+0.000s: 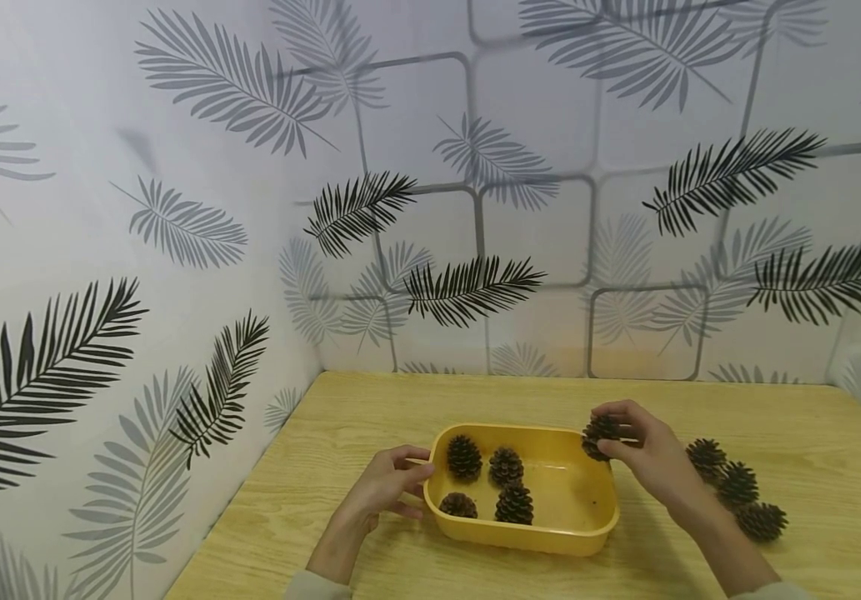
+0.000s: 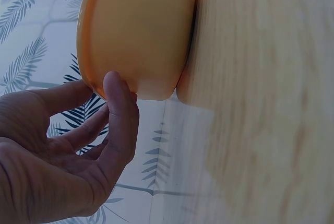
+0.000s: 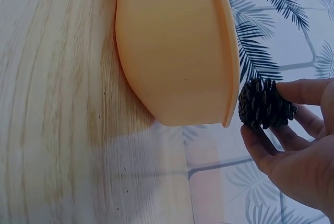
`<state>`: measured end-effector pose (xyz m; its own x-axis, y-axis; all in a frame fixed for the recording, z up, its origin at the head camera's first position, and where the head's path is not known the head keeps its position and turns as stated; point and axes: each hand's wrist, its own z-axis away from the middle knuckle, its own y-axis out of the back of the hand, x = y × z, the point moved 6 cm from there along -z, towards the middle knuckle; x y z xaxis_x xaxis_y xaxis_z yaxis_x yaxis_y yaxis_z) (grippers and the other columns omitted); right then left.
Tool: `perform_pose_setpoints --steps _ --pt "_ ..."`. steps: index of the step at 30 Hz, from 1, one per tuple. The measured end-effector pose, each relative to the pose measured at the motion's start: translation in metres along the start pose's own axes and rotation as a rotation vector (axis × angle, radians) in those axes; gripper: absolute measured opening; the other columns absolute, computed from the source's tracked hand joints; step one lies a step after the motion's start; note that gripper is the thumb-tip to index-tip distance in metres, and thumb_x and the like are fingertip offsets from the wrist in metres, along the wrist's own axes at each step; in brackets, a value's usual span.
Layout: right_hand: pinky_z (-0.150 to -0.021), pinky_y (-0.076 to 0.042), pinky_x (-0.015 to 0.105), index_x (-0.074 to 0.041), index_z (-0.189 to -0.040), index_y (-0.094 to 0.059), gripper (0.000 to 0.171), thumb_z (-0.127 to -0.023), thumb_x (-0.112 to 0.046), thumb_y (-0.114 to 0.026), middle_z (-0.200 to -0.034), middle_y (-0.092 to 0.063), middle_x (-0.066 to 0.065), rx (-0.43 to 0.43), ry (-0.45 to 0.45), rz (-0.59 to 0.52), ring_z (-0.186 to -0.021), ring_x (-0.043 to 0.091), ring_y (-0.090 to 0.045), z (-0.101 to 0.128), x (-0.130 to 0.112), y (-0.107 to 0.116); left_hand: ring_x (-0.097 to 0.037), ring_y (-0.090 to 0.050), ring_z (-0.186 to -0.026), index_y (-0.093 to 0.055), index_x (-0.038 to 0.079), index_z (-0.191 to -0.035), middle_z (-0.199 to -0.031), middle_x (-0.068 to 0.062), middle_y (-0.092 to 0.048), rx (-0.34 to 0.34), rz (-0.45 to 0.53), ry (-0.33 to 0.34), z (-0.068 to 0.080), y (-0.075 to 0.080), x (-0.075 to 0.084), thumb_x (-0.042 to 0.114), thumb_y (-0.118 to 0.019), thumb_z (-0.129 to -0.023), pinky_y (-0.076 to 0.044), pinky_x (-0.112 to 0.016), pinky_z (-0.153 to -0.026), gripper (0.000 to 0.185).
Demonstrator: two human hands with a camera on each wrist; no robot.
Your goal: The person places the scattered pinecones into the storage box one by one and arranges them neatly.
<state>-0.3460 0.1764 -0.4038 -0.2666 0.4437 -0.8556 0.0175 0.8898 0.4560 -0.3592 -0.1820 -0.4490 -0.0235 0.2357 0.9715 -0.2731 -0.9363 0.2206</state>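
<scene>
Head view: pinecone (image 1: 599, 435) pinched in right hand (image 1: 643, 458), left hand (image 1: 385, 487) gripping yellow tray (image 1: 550, 533).

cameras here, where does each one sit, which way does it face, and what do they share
Head: worn high, looking forward and down at the wooden table; both forearms show, left hand at the yellow plastic tub, right hand pinching a brown pine cone.
Left wrist: beside the tub's outer wall; fingers show.
Right wrist: beside the tub; fingers pinch the cone.
Shared: all see the tub.
</scene>
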Motion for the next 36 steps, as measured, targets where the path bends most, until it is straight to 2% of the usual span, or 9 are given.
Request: perform_pose_setpoints --steps 5,11,16,26,36 --pt "-0.090 -0.059 0.043 -0.007 -0.143 -0.056 0.041 -0.103 -0.009 -0.067 -0.143 -0.058 0.022 0.002 0.008 0.002 -0.128 0.044 -0.057 -0.001 -0.001 -0.002 -0.024 -0.071 -0.087 -0.059 -0.003 -0.141 -0.115 -0.018 -0.064 0.002 -0.002 0.000 0.000 0.001 0.000 0.022 -0.066 -0.104 -0.067 -0.035 -0.063 0.045" --pt "-0.091 -0.060 0.046 -0.007 -0.142 -0.056 0.041 -0.103 -0.007 -0.066 -0.141 -0.058 0.024 -0.012 0.012 -0.027 -0.126 0.044 -0.058 -0.004 -0.001 -0.007 -0.024 -0.072 -0.086 -0.059 -0.002 -0.140 -0.114 -0.017 -0.064 0.009 -0.002 0.009 -0.001 0.002 -0.001 0.022 -0.066 -0.104 -0.067 -0.035 -0.063 0.044" --pt "-0.084 -0.059 0.041 -0.007 -0.141 -0.057 0.040 -0.102 -0.005 -0.066 -0.139 -0.059 0.023 -0.038 0.032 -0.054 -0.121 0.042 -0.061 -0.006 -0.002 -0.014 -0.024 -0.071 -0.085 -0.059 -0.002 -0.141 -0.115 -0.019 -0.063 0.007 -0.004 0.010 0.000 0.001 0.000 0.021 -0.066 -0.104 -0.067 -0.036 -0.063 0.044" --pt "-0.087 -0.060 0.035 -0.006 -0.137 -0.059 0.037 -0.101 -0.001 -0.066 -0.133 -0.062 0.022 -0.057 0.056 -0.065 -0.121 0.041 -0.061 -0.007 -0.006 -0.025 -0.023 -0.071 -0.084 -0.059 -0.002 -0.140 -0.115 -0.020 -0.063 0.011 0.000 0.013 -0.001 0.001 -0.001 0.020 -0.066 -0.104 -0.067 -0.036 -0.063 0.043" --pt "-0.090 -0.060 0.042 -0.007 -0.137 -0.059 0.037 -0.101 -0.004 -0.066 -0.138 -0.060 0.020 -0.073 0.070 -0.061 -0.123 0.041 -0.060 -0.007 -0.006 -0.033 -0.023 -0.071 -0.084 -0.060 -0.002 -0.140 -0.116 -0.020 -0.063 0.009 0.006 0.023 -0.001 0.001 -0.002 0.020 -0.067 -0.104 -0.067 -0.036 -0.064 0.043"
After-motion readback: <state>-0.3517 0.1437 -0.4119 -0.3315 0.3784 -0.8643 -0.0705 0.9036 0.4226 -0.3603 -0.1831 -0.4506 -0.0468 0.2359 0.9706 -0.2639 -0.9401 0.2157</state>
